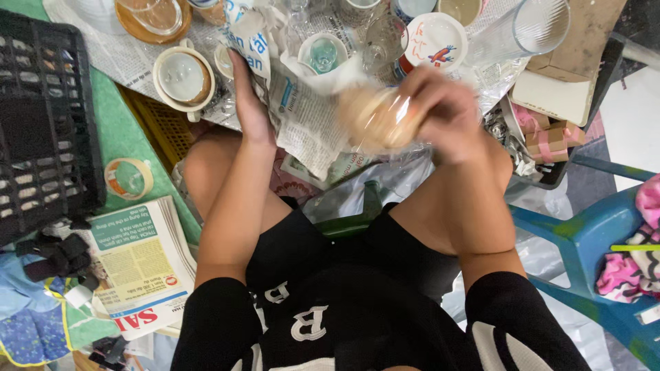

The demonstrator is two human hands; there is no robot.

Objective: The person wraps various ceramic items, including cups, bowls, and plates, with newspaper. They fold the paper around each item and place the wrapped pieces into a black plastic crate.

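You are sitting with your knees apart, your black shirt filling the near edge of the view; to your left a stack of newspapers (pixel 141 271) is lying on the floor, with a roll of tape (pixel 128 178) just beyond it on the green mat and a black plastic crate (pixel 42 117) standing further left; to your right a blue plastic chair (pixel 591 240) is carrying a bundle of pink patterned cloth (pixel 636 254). Further out, your right hand (pixel 443 113) is gripping a pale, blurred rounded object (pixel 375 120), its fingers curled tight around the object's right end, holding it above your right knee and just in front of the newspaper-covered surface (pixel 130 58); your left hand (pixel 249 103) is lying flat and open, fingers stretched, pressing on a crumpled newspaper sheet (pixel 306 120) at the near edge of that surface. Beyond your hands, a cream cup (pixel 183 77) is standing to the left, a white bowl with a red and blue drawing (pixel 434 40) is sitting past the right hand, and a clear glass tumbler (pixel 526 31) is lying tilted at the far right.
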